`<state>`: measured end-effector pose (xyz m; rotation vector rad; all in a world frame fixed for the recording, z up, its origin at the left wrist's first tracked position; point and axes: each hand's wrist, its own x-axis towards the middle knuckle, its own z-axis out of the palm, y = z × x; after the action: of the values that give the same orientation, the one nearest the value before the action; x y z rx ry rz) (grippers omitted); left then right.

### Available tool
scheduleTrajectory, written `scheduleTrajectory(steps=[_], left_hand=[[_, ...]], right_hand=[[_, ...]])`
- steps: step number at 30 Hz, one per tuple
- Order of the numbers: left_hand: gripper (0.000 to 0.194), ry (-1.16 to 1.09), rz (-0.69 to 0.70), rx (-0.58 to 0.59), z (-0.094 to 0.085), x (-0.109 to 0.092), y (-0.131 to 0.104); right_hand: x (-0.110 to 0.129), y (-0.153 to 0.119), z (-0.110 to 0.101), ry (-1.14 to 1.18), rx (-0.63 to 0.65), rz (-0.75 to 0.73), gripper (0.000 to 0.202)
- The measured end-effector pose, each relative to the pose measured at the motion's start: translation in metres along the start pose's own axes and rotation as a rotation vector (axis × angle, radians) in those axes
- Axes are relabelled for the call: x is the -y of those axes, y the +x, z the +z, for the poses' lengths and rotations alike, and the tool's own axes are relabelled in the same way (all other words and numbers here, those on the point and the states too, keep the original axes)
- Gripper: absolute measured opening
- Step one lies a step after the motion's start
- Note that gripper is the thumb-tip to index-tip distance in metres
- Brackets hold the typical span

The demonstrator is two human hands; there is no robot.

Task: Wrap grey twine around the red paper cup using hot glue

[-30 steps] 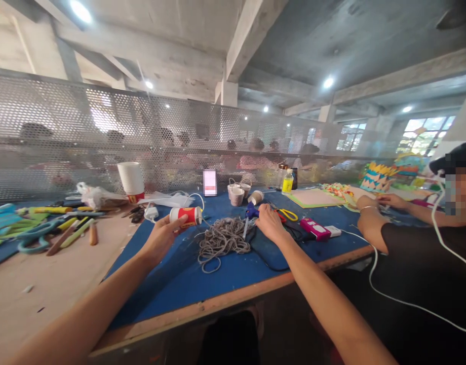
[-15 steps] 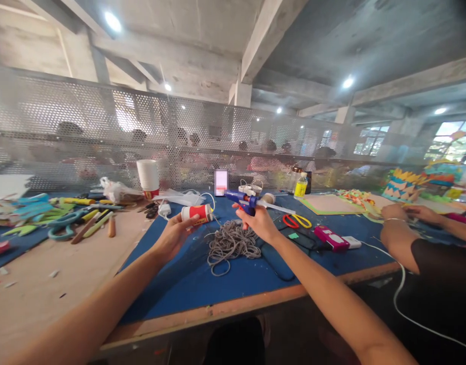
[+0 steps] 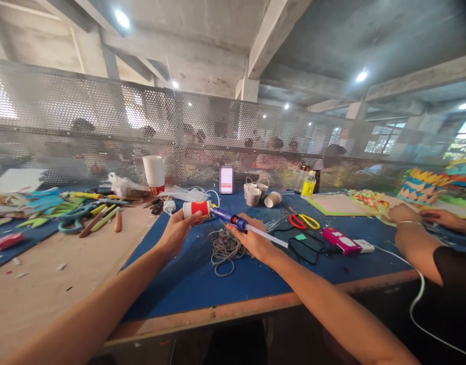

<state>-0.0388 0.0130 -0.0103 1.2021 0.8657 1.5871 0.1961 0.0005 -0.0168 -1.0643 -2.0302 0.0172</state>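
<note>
One paper cup [image 3: 197,209] is gripped sideways by the left hand [image 3: 175,232], inside the table's [image 3: 202,316] near edge, apparently to face the glue gun [image 3: 223,215] the right hand [image 3: 257,239] holds.

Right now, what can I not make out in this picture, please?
All in the head view:
Glue gun: handle mostly hidden by the right hand.
Red-and-white cup: partly covered by the left hand.
Grey cord: partly behind the right hand.
Heads: blurred behind the perforated panel.
Co-worker's sleeve: cut off by the right edge.
</note>
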Motion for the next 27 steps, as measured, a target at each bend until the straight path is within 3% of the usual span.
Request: scheduleTrajectory(steps=[16,27], left_hand=[[0.033,0.038,0.023,0.040,-0.0060,0.0074,0.0028],[0.031,0.047,0.032,0.041,-0.0080,0.0095,0.0039]], right_hand=[[0.0050,0.0040,-0.0048,-0.275,0.152,0.097,0.035],[0.0060,0.0040,-0.0052,-0.292,0.174,0.117,0.035]])
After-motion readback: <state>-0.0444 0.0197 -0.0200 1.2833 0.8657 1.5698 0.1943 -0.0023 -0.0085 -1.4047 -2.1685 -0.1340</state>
